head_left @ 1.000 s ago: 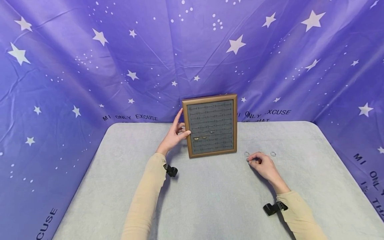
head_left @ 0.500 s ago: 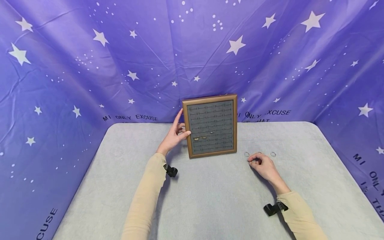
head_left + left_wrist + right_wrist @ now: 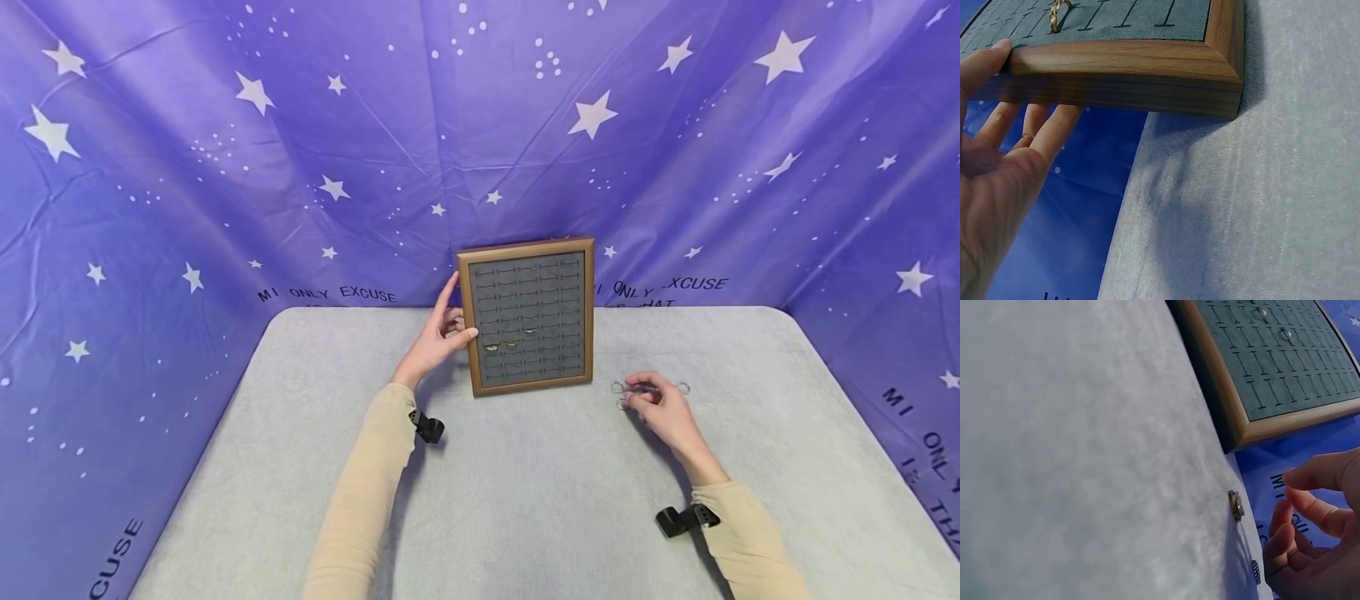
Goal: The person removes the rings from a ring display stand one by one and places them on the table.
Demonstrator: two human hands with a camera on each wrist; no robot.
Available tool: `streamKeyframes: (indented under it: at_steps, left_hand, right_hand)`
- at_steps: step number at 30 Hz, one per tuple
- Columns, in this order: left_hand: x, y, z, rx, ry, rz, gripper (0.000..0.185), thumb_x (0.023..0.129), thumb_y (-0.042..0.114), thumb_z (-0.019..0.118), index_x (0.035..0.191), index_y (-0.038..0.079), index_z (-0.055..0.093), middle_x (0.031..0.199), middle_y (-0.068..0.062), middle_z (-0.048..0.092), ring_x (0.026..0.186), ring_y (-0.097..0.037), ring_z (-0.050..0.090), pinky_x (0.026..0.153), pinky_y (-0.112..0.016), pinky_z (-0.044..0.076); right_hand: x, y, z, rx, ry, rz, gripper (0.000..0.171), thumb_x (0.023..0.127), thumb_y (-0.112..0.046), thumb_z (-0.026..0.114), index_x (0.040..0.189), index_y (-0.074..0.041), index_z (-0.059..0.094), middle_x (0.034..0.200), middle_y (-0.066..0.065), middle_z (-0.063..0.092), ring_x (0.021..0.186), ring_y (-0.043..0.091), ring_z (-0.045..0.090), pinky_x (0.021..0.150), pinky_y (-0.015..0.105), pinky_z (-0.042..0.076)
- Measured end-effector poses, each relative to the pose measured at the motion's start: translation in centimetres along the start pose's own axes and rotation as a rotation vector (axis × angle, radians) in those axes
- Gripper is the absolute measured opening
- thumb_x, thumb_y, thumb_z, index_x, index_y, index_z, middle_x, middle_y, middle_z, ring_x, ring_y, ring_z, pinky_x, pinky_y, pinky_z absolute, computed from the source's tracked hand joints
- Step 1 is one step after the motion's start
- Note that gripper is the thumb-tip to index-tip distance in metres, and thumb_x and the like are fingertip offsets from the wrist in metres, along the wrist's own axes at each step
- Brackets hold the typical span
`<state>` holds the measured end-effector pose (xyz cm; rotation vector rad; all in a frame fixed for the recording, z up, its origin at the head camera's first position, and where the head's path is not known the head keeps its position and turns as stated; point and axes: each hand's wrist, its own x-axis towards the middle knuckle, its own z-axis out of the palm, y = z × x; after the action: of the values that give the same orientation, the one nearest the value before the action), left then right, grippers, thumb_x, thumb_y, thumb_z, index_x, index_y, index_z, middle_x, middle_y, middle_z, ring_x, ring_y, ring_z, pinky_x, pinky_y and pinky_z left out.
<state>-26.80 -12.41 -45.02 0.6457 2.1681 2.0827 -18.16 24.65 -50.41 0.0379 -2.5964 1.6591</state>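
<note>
A wood-framed grey ring display board (image 3: 525,317) stands upright at the back of the table. My left hand (image 3: 442,333) grips its left edge, thumb on the front of the frame (image 3: 1129,72) and fingers (image 3: 1041,128) behind it. Three small rings sit in its slots, among them a gold one (image 3: 491,346). My right hand (image 3: 651,398) hovers low over the table to the right of the board, fingers loosely curled, nothing seen between them. Loose silver rings lie around it: one (image 3: 617,387) at its left, one (image 3: 683,387) at its right, one (image 3: 1235,504) just ahead of the fingertips.
The table is covered with a grey cloth (image 3: 525,500). A purple star-printed backdrop (image 3: 300,167) closes in the back and both sides. Black wrist-camera mounts (image 3: 427,427) sit on both forearms.
My right hand has slid slightly forward and up among the loose rings. The left hand and the board have not moved.
</note>
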Motion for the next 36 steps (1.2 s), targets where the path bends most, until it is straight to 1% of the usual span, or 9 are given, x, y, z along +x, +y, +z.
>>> streamKeyframes:
  at_steps: [5,9,15,21,24,27,28,32,36]
  left_hand:
    - [0.0,0.0,-0.1,0.002,-0.007,0.005,0.093,0.09,-0.007,0.063,0.157,0.023,0.006,0.108,-0.018,0.061,0.091,-0.026,0.057,0.08,-0.034,0.05]
    - [0.1,0.0,-0.1,-0.001,-0.009,0.01,0.093,0.09,-0.006,0.063,0.157,0.024,0.006,0.109,-0.017,0.061,0.091,-0.025,0.058,0.08,-0.035,0.05]
    - [0.1,-0.2,-0.2,-0.003,-0.014,0.023,0.093,0.089,-0.007,0.063,0.157,0.022,0.006,0.106,-0.016,0.062,0.088,-0.022,0.058,0.078,-0.035,0.051]
    - [0.2,-0.6,-0.3,0.003,-0.02,0.046,0.093,0.089,-0.008,0.063,0.157,0.02,0.005,0.107,-0.018,0.062,0.087,-0.021,0.059,0.078,-0.037,0.051]
    - [0.5,-1.6,-0.4,-0.003,-0.014,0.048,0.094,0.089,-0.009,0.062,0.157,0.023,0.005,0.108,-0.019,0.061,0.087,-0.021,0.059,0.077,-0.036,0.052]
    - [0.8,-2.7,-0.6,-0.009,-0.003,0.042,0.096,0.089,-0.008,0.063,0.157,0.029,0.006,0.108,-0.018,0.062,0.086,-0.022,0.06,0.077,-0.035,0.052]
    - [0.8,-2.8,-0.6,-0.008,-0.001,0.042,0.096,0.089,-0.008,0.063,0.157,0.032,0.007,0.108,-0.017,0.062,0.086,-0.022,0.06,0.076,-0.034,0.052]
    - [0.9,-3.1,-0.5,-0.004,0.003,0.048,0.096,0.089,-0.005,0.064,0.155,0.039,0.01,0.108,-0.016,0.063,0.086,-0.022,0.059,0.077,-0.034,0.051]
    - [0.9,-3.0,-0.5,-0.002,0.002,0.046,0.096,0.09,-0.003,0.065,0.154,0.043,0.011,0.108,-0.015,0.063,0.087,-0.022,0.058,0.078,-0.034,0.05]
  right_hand:
    - [-0.1,-2.6,0.1,0.04,-0.005,-0.015,0.023,0.089,0.005,0.061,0.111,0.014,0.057,0.09,0.029,0.062,0.056,0.013,0.053,0.042,0.022,0.042]
    - [0.1,-4.1,0.3,0.049,-0.016,-0.024,0.022,0.089,0.007,0.06,0.109,0.014,0.057,0.086,0.031,0.061,0.052,0.014,0.051,0.04,0.024,0.039]
    - [1.5,-2.8,0.9,0.066,-0.02,-0.04,0.023,0.089,0.004,0.062,0.11,0.009,0.059,0.085,0.027,0.064,0.057,0.014,0.058,0.043,0.024,0.043]
    - [2.4,-2.7,1.7,0.06,-0.028,-0.073,0.022,0.089,0.001,0.062,0.11,0.008,0.06,0.106,0.027,0.06,0.063,0.012,0.057,0.047,0.022,0.045]
    - [2.8,-3.3,2.1,0.083,-0.052,-0.051,0.023,0.089,0.001,0.061,0.111,0.007,0.059,0.101,0.03,0.059,0.053,0.013,0.053,0.04,0.027,0.044]
    - [3.1,-4.1,2.6,0.093,-0.07,-0.039,0.025,0.089,0.001,0.061,0.113,0.006,0.059,0.1,0.03,0.059,0.053,0.013,0.052,0.04,0.03,0.044]
    - [3.2,-4.5,2.7,0.093,-0.075,-0.039,0.025,0.089,0.001,0.061,0.113,0.006,0.059,0.099,0.03,0.06,0.054,0.013,0.053,0.042,0.03,0.045]
    - [3.3,-6.6,3.3,0.085,-0.079,-0.074,0.024,0.089,0.003,0.061,0.112,0.009,0.059,0.108,0.027,0.059,0.068,0.012,0.056,0.053,0.024,0.045]
    - [3.1,-9.3,3.7,0.1,-0.071,-0.108,0.022,0.089,0.006,0.059,0.11,0.014,0.058,0.11,0.028,0.057,0.073,0.015,0.056,0.056,0.02,0.042]
